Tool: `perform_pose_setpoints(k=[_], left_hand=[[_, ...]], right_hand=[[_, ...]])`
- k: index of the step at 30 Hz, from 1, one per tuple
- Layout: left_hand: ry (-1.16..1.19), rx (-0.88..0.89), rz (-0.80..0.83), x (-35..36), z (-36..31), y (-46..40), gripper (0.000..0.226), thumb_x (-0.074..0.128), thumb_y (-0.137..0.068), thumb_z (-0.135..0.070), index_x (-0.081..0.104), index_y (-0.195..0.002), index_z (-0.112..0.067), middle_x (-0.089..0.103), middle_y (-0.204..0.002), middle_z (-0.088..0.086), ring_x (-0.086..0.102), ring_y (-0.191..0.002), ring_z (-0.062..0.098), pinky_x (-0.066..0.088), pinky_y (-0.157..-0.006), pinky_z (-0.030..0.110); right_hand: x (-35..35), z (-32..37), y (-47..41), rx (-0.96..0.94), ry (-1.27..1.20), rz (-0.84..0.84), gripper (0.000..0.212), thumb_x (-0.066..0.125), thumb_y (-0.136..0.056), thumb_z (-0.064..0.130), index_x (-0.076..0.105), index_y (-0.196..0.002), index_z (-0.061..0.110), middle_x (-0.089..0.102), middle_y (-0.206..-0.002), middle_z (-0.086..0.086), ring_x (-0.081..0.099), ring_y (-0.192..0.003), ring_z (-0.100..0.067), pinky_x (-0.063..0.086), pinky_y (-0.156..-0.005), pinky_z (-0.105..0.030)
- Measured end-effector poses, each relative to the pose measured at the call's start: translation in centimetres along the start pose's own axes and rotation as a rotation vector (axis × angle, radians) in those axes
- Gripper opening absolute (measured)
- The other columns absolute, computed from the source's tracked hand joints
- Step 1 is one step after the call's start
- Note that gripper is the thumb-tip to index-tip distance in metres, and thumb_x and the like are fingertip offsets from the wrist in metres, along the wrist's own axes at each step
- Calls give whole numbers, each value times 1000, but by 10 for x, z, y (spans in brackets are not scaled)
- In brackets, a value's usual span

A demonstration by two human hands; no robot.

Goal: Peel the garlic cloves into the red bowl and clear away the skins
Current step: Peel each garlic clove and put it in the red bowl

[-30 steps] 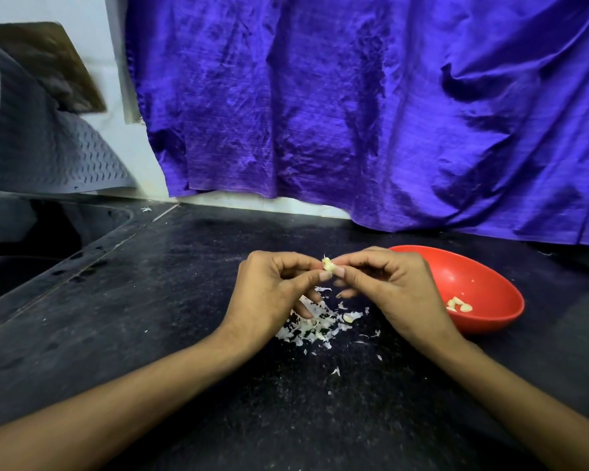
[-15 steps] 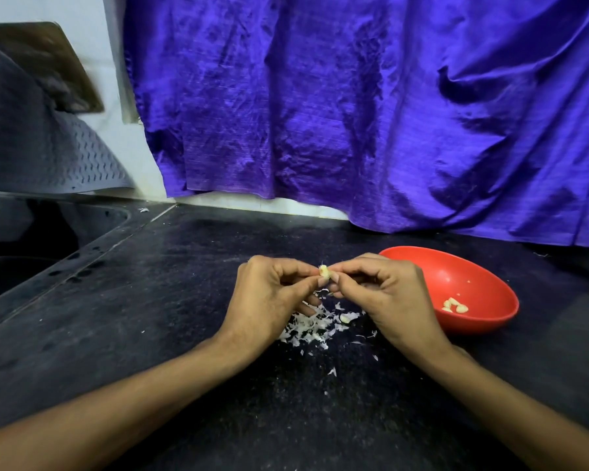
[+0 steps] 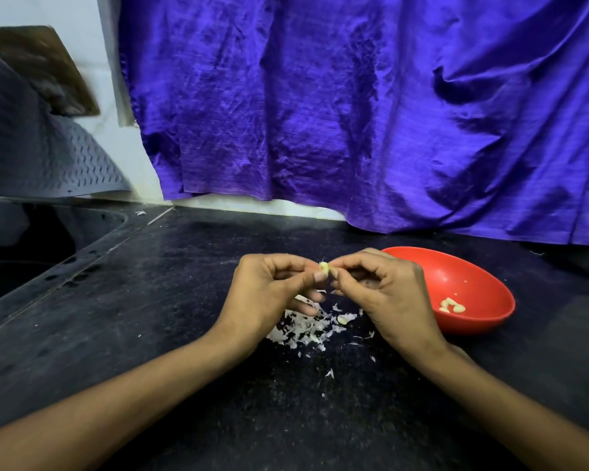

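Note:
A small pale garlic clove (image 3: 324,266) sits between the fingertips of both hands, above the black counter. My left hand (image 3: 269,294) pinches it with thumb and forefinger. My right hand (image 3: 385,294) pinches it from the other side. Below the hands lies a heap of white garlic skins (image 3: 303,329), with one more clove (image 3: 342,320) at its right edge. The red bowl (image 3: 483,287) stands just right of my right hand and holds a few peeled cloves (image 3: 451,305).
The black speckled counter (image 3: 170,300) runs left to a dark sink (image 3: 21,253). A grey perforated mat (image 3: 38,147) leans on the wall at back left. A purple cloth (image 3: 354,107) hangs behind, down to the counter's back edge. Stray skin flakes (image 3: 330,373) lie nearer to me.
Both hands stay together on the clove, and their fingertips have shifted slightly around it. The bowl and the skin heap have not moved.

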State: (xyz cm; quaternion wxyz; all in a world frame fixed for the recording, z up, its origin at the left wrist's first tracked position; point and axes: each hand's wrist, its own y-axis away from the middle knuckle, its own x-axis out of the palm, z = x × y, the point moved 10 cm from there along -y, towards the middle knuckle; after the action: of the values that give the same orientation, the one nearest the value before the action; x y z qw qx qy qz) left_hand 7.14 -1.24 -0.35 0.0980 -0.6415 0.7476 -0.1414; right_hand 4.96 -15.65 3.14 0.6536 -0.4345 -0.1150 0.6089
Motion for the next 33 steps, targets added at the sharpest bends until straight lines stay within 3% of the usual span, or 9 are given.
perform_pose_setpoints(k=[6, 13, 20, 25, 29, 33], left_hand=[[142, -89, 69, 6, 2, 2, 24, 71, -77, -20, 74, -89, 0, 73, -87, 18, 66, -67, 18, 58, -55, 28], [324, -284, 58, 11, 20, 6, 22, 71, -73, -16, 71, -90, -2, 73, -83, 14, 69, -68, 16, 58, -57, 27], [499, -422, 58, 17, 32, 6, 19, 68, -74, -8, 72, -90, 1, 73, -83, 15, 68, -63, 12, 57, -57, 25], [514, -433, 78, 20, 30, 6, 14, 68, -73, -9, 76, -82, -1, 73, -84, 16, 67, -62, 12, 57, -56, 24], [514, -427, 79, 19, 28, 5, 17, 69, -71, -12, 75, -83, -3, 73, -87, 17, 66, -61, 11, 57, -57, 24], [534, -429, 77, 18, 26, 4, 23, 67, -73, -13, 72, -92, -1, 73, -91, 17, 66, -61, 10, 57, -57, 24]], right_hand=[[-3, 13, -2, -102, 99, -17, 12, 70, -81, 7, 76, -83, 17, 68, -75, 9, 59, -63, 2, 38, -58, -5], [-1, 15, 0, -159, 143, 1, 9, 70, -80, 12, 76, -84, 17, 67, -75, 6, 60, -63, -7, 45, -56, -15], [-2, 9, -1, -67, 45, -13, 12, 69, -81, 10, 75, -82, 20, 70, -77, 9, 64, -65, -6, 48, -58, -16], [-6, -4, -3, 45, -45, -39, 13, 71, -84, 8, 76, -83, 20, 69, -77, 7, 67, -66, -15, 58, -61, -43], [-17, -10, -8, 107, -132, -97, 15, 69, -85, 6, 75, -83, 19, 71, -82, 0, 64, -67, -13, 56, -54, -29], [-23, -7, -13, 95, -119, -100, 13, 64, -90, 7, 75, -93, 14, 68, -84, 1, 65, -64, -8, 57, -54, -28]])
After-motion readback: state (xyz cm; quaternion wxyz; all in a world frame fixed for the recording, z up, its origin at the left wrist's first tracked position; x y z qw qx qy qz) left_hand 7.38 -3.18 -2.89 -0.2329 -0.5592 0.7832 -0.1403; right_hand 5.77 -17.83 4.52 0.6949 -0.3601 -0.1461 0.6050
